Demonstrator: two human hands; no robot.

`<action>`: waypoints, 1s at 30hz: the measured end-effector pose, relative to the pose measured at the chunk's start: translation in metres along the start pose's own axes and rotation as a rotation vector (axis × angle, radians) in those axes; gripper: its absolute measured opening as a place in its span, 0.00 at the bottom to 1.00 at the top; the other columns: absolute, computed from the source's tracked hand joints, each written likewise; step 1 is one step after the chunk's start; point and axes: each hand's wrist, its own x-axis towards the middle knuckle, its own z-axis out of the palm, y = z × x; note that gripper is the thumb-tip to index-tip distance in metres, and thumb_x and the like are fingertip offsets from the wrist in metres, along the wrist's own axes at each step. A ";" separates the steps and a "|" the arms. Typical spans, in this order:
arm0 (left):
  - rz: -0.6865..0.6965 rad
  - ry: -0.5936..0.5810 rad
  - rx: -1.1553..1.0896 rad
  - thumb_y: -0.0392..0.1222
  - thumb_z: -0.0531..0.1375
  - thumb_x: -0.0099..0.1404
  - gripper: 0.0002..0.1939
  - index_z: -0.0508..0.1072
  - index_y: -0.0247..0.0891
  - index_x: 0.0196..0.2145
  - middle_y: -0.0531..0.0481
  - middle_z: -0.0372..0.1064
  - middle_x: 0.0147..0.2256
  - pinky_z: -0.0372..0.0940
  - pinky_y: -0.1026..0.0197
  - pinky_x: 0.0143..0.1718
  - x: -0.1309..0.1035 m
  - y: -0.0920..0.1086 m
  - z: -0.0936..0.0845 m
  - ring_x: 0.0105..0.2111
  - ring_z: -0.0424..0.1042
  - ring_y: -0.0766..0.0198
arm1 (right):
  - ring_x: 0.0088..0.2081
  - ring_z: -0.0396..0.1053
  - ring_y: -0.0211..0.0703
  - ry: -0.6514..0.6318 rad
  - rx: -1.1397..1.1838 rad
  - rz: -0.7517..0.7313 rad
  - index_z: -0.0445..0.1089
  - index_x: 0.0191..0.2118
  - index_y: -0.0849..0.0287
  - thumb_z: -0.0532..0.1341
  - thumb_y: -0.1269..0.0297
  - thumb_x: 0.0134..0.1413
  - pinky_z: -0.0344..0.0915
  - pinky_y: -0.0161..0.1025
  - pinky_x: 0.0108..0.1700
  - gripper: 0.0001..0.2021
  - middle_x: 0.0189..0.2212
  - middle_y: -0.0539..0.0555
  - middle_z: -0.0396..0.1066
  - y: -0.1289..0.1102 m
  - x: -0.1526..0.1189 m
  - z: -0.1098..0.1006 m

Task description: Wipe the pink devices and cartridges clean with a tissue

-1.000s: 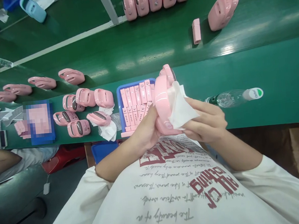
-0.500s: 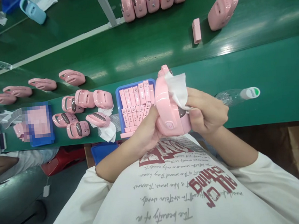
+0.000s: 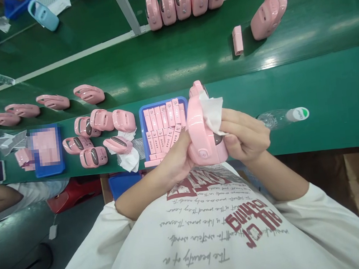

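Grasping a pink unit (image 3: 195, 129) on its 9 o'clock side with the fingers of the left hand (image 3: 179, 157). Pinching a tissue (image 3: 212, 110) between thumb and fingers of the right hand (image 3: 249, 134), and holding that sheet against the unit at 2 o'clock, just above the dark window (image 3: 218, 138) and overlapping its edge. Holding the unit itself near the centre of the view, between both hands, at the shirt (image 3: 218, 219) side of the tabletop (image 3: 336, 95).

Judging by that contact, seemingly partway through going over this unit with the tissue, and not finished. Impossible to tell how much of the surface to count as done.

Note at 9 o'clock a blue tray (image 3: 143, 133) with pink sticks (image 3: 170, 114) inside, then a cluster of 6 units (image 3: 102, 119) farther out, with crumpled tissues (image 3: 129, 159) beside and under it. Find a back row of 5 units (image 3: 88, 94) toward 10 o'clock, 5 upright units (image 3: 183, 2) at 12, and 1 lone unit (image 3: 268, 16) at 1. Unable to sort any of these into done and left by looks alone. See also a bottle (image 3: 297, 115) at 3 o'clock, near the right hand.
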 end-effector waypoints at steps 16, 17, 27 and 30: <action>-0.001 -0.038 -0.036 0.55 0.59 0.60 0.23 0.71 0.38 0.47 0.49 0.74 0.40 0.66 0.59 0.46 0.000 0.000 -0.004 0.47 0.70 0.58 | 0.48 0.72 0.47 0.032 0.177 0.322 0.74 0.45 0.55 0.53 0.67 0.61 0.71 0.46 0.51 0.13 0.45 0.53 0.75 -0.004 -0.003 0.003; 0.009 -0.042 -0.040 0.55 0.59 0.60 0.23 0.71 0.38 0.47 0.49 0.74 0.41 0.66 0.59 0.46 0.001 0.000 -0.004 0.46 0.70 0.58 | 0.49 0.72 0.47 0.005 0.157 0.271 0.74 0.45 0.54 0.54 0.66 0.61 0.71 0.45 0.51 0.13 0.45 0.53 0.75 -0.005 -0.003 0.002; 0.136 -0.073 -0.040 0.50 0.61 0.59 0.17 0.74 0.37 0.43 0.49 0.74 0.42 0.63 0.62 0.48 0.006 -0.002 -0.009 0.49 0.68 0.60 | 0.52 0.70 0.47 -0.049 0.134 0.160 0.70 0.51 0.56 0.52 0.70 0.60 0.69 0.47 0.54 0.17 0.49 0.55 0.72 -0.003 0.003 0.001; 0.106 -0.051 -0.040 0.53 0.62 0.57 0.20 0.74 0.36 0.41 0.49 0.74 0.39 0.65 0.61 0.43 0.005 -0.003 -0.010 0.44 0.70 0.59 | 0.52 0.69 0.47 -0.095 0.137 -0.040 0.72 0.47 0.57 0.55 0.69 0.58 0.70 0.45 0.54 0.14 0.46 0.54 0.74 -0.003 0.002 0.001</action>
